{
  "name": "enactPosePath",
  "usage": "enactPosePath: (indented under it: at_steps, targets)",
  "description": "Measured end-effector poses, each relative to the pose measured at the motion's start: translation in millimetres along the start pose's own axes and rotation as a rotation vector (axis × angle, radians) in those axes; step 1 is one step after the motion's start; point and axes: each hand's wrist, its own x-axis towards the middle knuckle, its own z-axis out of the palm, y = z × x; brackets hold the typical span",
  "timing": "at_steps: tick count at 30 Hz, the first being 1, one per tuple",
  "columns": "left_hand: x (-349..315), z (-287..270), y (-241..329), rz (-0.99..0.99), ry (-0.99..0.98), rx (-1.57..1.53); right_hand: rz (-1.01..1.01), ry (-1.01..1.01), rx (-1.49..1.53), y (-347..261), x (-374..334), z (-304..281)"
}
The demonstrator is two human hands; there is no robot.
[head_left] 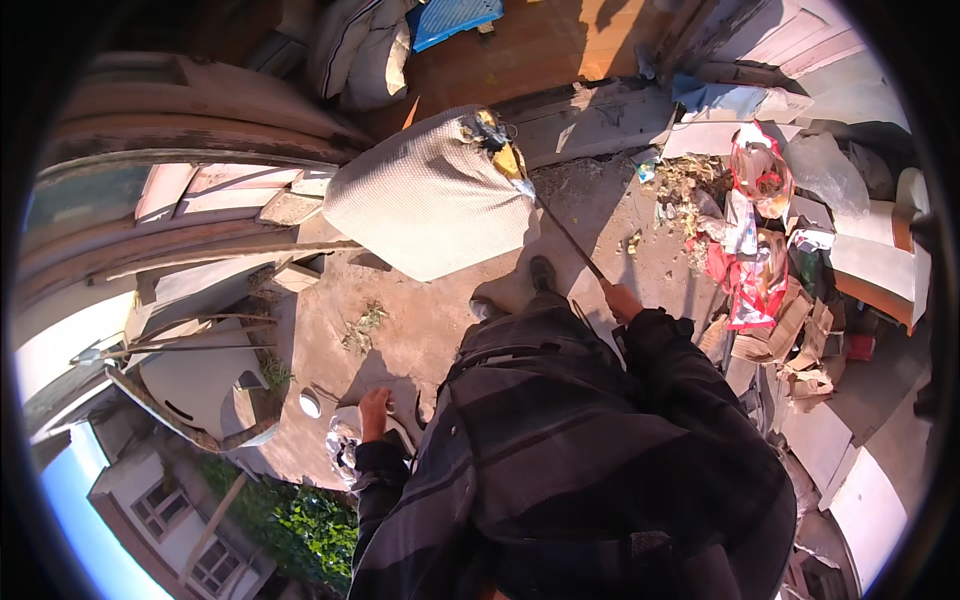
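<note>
Currently, the right grip (624,302) is clamped on a stick (572,240), which extends to the white sack (430,200) ahead of the feet (542,272). The left grip (375,412) is near a shiny bundle (342,448); its closure cannot be told.

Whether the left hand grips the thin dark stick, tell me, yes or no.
No, the right hand grips the thin dark stick, and the left hand is well apart from it.

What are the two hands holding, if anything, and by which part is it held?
The right hand grips a thin dark stick, toward its end nearer the body. Whether the left hand holds anything cannot be told.
</note>
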Motion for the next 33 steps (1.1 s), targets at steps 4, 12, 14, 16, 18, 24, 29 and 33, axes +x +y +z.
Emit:
enactPosePath:
  at_steps: [4,12,14,16,18,24,29,33]
  targets:
    - [-9,5,-9,-0.054,0.003,-0.036,-0.374,0.344,-0.374,30,15,-27]
    - [-20,23,-36,-0.162,-0.113,-0.096,-0.459,0.432,-0.392,-24,-38,-104]
    - [-25,26,-36,-0.21,-0.122,-0.08,-0.55,0.388,-0.387,-40,-44,-95]
    - [-24,25,-33,-0.228,-0.129,-0.018,-0.546,0.358,-0.352,-56,-42,-85]
    - [-15,23,-27,-0.189,-0.136,-0.096,-0.532,0.364,-0.322,-61,-36,-79]
    - [9,12,-8,-0.062,-0.074,-0.025,-0.206,0.256,-0.155,-4,-43,-107]
    - [11,19,-5,-0.062,-0.09,-0.029,-0.304,0.343,-0.198,32,-63,-106]
    - [15,31,-24,-0.093,-0.143,-0.082,-0.469,0.509,-0.24,12,-68,-95]
